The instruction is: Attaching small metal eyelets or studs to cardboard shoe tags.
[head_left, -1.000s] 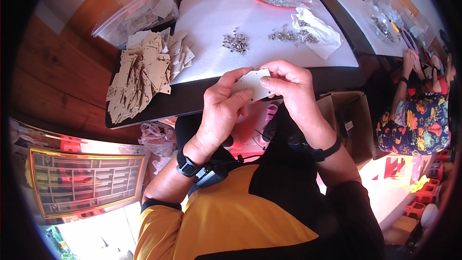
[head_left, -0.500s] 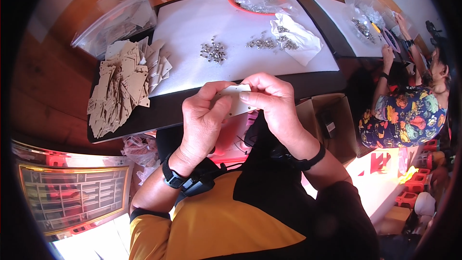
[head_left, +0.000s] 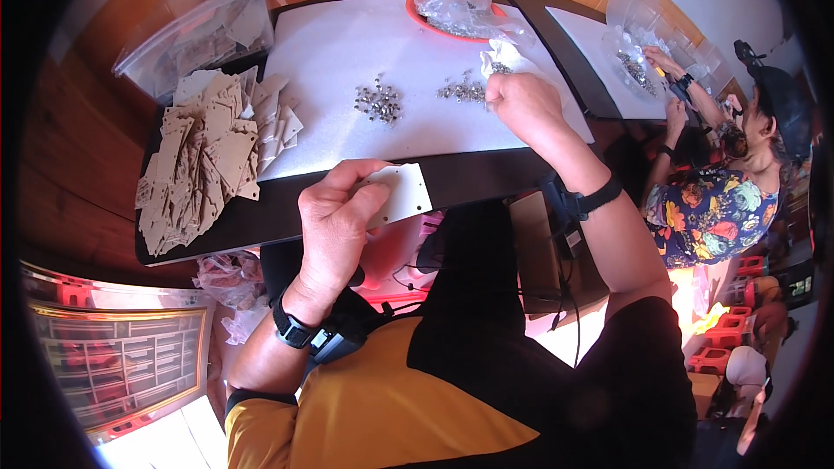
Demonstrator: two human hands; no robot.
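Left hand (head_left: pixel 334 226) grips a small white perforated plate (head_left: pixel 401 194) over the table's dark front edge (head_left: pixel 486 181). Right hand (head_left: pixel 519 100) is out on the white mat (head_left: pixel 347 69), fingers curled down onto a heap of small metal fasteners (head_left: pixel 463 92); whether it grips any, I cannot tell.

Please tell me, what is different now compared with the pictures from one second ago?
The right hand let go of the small white plate and reached forward to the metal parts on the white mat. The left hand alone keeps its grip on the plate. The stack of tan cards stayed in place.
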